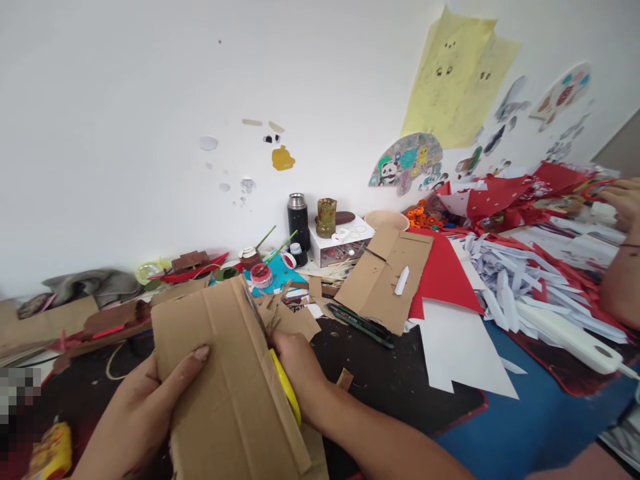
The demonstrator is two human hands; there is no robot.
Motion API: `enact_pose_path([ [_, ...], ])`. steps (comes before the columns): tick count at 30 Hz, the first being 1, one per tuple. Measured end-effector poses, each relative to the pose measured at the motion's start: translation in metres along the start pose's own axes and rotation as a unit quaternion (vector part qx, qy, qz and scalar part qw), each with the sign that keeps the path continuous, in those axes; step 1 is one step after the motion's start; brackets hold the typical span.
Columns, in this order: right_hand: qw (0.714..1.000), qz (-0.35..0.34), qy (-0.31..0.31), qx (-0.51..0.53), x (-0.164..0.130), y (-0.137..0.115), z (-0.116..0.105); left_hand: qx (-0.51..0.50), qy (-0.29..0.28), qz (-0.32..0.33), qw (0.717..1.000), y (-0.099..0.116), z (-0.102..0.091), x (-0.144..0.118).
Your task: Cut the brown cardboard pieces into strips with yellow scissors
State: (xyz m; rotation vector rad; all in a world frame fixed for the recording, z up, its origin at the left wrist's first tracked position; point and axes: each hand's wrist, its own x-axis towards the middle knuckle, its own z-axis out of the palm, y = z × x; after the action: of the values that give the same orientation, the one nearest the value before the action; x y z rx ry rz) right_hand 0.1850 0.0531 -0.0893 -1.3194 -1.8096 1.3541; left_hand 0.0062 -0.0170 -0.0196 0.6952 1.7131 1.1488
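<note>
My left hand [145, 407] grips a folded piece of brown corrugated cardboard [220, 387] by its left side, thumb on top and fingers hidden beneath. In my right hand [300, 373] is a pair of yellow-handled scissors [286, 387], closed round by my fingers at the cardboard's right edge. The blades run along that edge, partly hidden by the board. Behind my right hand lie cardboard scraps [290, 323] on the dark mat [400, 387].
A dark green pen [360, 325] and another cardboard piece [385, 273] lie ahead. Paint jars [261, 275], a black flask [299, 223] and a white box [340, 247] stand by the wall. White paper strips [505, 273] and a glue gun [570, 333] lie right, near another person's hand [623, 200].
</note>
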Motion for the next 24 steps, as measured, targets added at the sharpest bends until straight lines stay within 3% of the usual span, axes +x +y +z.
enact_pose_path([
  [5, 0.999, 0.012, 0.020, 0.024, -0.002, 0.004, 0.007, 0.008, 0.010, 0.004, 1.000, 0.001, 0.000, 0.001],
  [12, 0.999, -0.022, 0.002, 0.041, 0.003, 0.005, 0.005, -0.012, 0.002, 0.000, 1.000, -0.002, 0.004, -0.001],
  [24, 0.998, -0.052, 0.014, -0.035, 0.012, 0.011, 0.001, -0.044, 0.029, 0.009, 0.999, -0.001, 0.012, -0.013],
])
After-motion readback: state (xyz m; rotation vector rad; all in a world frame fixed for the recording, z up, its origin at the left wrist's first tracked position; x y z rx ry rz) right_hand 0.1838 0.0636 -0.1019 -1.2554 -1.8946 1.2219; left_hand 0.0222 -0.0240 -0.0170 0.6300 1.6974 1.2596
